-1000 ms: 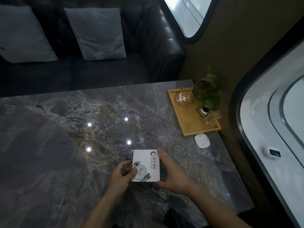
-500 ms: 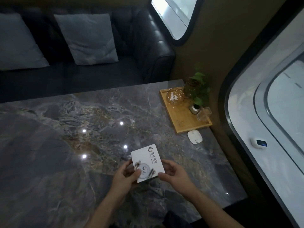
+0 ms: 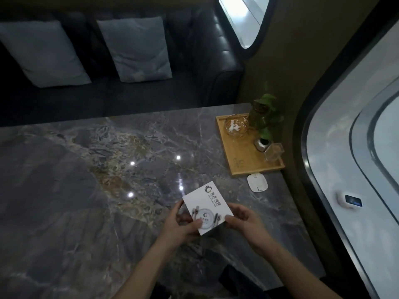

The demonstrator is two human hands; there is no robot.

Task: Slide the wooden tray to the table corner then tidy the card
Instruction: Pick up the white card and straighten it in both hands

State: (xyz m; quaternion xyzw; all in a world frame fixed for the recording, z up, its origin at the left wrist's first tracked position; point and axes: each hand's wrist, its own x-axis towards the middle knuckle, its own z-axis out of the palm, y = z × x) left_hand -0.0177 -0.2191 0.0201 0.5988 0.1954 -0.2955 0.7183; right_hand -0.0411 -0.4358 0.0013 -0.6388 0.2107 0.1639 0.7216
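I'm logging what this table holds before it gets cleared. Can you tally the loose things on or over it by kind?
Wooden tray: 1
Glass bowl: 1
Potted plant: 1
Small metal pot: 1
Clear square holder: 1
White pad: 1
Card, held by left hand and right hand: 1
Total: 7

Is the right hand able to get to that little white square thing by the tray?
Probably yes. Bare marble table lies between the right hand and the white square gadget, with nothing in the way. But both hands are holding the card, so the right one must let go first.
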